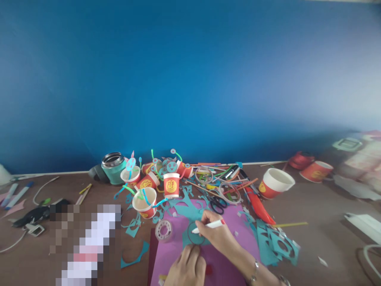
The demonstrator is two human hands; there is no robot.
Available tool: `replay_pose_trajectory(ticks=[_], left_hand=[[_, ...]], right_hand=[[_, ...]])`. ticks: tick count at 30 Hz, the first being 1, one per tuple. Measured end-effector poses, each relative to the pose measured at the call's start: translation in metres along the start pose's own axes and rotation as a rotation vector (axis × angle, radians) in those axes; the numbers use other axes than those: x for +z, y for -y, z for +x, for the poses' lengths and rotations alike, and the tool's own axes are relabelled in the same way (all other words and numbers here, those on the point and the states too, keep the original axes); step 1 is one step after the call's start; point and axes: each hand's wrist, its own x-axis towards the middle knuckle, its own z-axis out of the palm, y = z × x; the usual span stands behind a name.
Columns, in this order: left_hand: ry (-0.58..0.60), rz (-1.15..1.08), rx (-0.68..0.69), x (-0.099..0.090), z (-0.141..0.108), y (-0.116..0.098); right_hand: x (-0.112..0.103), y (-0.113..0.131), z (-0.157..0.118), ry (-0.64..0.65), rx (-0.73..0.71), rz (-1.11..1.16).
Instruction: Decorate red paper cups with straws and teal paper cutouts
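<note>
My right hand (pixel 216 230) is closed around a white marker (pixel 210 225) with a red end. The marker's tip is over a dark circle drawn on a teal sheet of paper (pixel 188 237). My left hand (pixel 189 268), its fingers curled, presses on the lower edge of this sheet; its fingertips are hidden. Beneath both lies a purple sheet (pixel 166 254). A roll of clear tape (pixel 163 230) sits left of the drawn circle. Black-handled scissors (pixel 218 204) are just beyond my right hand. Teal cut-offs (pixel 189 207) lie along the sheet's far side.
Decorated paper cups (pixel 145 202) and a teal flask (pixel 114 169) stand at the back left. Straws and sticks (pixel 208 182) are piled behind the scissors. To the right are a red pouch (pixel 258 206), a paper cup (pixel 275 183) and teal scraps (pixel 276 244). A blue wall rises behind.
</note>
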Motion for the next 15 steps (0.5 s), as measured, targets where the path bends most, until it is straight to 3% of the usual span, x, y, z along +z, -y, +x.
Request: replay_pose_trajectory(ticks=[4,9,15], left_hand=[[-0.046,-0.005,0.015,0.0075,-0.0037,0.0013],[0.023,0.0,0.005,0.0044,-0.0033,0.0009],[-0.02,-0.023,0.008,0.0088,-0.0052,0.0022]], right_hand=[[-0.0012,0.0028,-0.0012,0.005,-0.016,0.011],[-0.0031,0.0053,-0.0025,0.018,-0.036,0.021],[-0.0029,0.0063,-0.0021,0.001,-0.035,0.008]])
